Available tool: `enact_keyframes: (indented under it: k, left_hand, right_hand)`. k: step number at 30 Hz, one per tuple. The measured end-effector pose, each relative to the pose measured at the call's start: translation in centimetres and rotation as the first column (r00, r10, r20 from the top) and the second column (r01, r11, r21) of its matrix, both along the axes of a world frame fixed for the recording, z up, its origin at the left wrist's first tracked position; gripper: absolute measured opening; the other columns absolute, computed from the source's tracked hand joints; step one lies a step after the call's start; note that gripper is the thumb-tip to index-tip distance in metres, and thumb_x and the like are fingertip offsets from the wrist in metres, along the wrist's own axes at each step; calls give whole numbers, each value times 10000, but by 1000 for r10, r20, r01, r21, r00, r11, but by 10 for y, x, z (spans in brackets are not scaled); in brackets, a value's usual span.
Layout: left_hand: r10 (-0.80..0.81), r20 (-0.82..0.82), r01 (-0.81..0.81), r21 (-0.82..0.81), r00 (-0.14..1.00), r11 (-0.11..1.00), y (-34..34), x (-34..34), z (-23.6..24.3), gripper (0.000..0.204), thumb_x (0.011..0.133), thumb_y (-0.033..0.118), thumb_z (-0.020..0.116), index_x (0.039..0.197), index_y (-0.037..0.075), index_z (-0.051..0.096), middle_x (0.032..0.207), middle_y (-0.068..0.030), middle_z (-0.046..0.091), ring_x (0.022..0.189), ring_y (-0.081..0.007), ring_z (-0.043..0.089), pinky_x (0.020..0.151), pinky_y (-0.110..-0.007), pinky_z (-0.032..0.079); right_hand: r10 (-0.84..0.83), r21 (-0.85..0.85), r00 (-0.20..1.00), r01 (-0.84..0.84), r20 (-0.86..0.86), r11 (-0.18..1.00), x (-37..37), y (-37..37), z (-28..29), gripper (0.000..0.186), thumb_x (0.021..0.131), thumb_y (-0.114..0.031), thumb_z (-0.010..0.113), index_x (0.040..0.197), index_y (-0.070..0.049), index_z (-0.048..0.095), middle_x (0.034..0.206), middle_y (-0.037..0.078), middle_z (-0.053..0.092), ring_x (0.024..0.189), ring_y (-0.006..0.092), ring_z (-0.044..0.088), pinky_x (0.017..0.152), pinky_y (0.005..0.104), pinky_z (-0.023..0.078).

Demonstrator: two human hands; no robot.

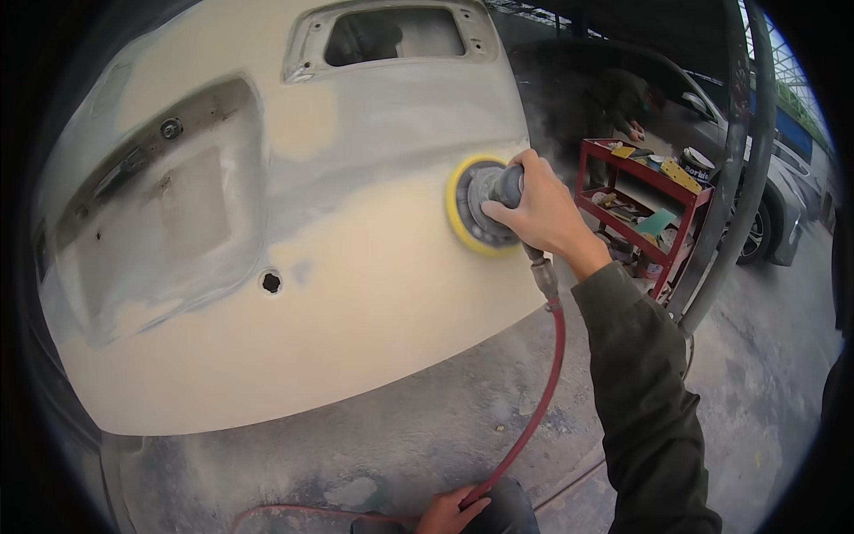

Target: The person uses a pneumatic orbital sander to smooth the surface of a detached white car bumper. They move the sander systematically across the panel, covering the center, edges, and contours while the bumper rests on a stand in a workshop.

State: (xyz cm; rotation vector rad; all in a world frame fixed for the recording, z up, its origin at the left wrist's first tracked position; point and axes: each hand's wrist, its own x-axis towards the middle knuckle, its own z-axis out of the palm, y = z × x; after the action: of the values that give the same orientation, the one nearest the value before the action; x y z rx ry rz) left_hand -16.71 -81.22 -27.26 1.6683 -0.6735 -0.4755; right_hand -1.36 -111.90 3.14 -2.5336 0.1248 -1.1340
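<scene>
round sander [483,200], grey body, yellow-rimmed pad, in right hand [547,209], pad against car body panel [374,276] just left of grip. panel spreads left of and below grip, patchy cream and grey, recess and cutouts farther left. red hose [539,405] drops from sander below grip, bends down and left into left hand [454,513].

Yellow-rimmed sander [477,203], red hose [558,351], cream-and-grey panel [374,294]
</scene>
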Motion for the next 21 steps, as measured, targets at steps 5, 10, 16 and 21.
enact_keyframes:
  k: [5,10,16,21]
  left_hand:
    - [-25,-48,31,147,999,989,-3,4,11,363,982,280,729,1252,39,708,900,-152,745,796,-203,693,758,-377,559]
    - [15,-52,-13,40,999,999,-11,1,11,335,983,290,732,1204,39,718,864,-147,734,747,-181,666,718,-366,550]
    - [16,92,-31,158,996,987,-15,1,2,313,981,264,738,1181,25,713,819,-126,710,731,-148,622,694,-353,534]
    - [40,3,-40,54,999,998,-33,-2,16,304,979,250,739,1166,13,712,776,-104,680,706,-138,597,669,-352,523]
  right_hand:
    - [67,22,997,-66,-44,998,-2,3,5,679,814,-354,830,1288,-4,494,1171,266,590,996,471,671,909,501,545]
    - [30,69,999,-31,23,997,3,-10,5,631,802,-324,849,1233,-9,512,1057,177,566,949,339,613,857,430,495]
    - [59,92,998,-56,-30,994,-4,-29,-4,625,799,-314,857,1220,-8,511,1021,155,539,899,316,588,835,428,491]
    - [28,88,1000,-29,13,996,2,-46,3,658,803,-337,846,1257,-8,502,1072,188,557,946,363,616,867,449,506]
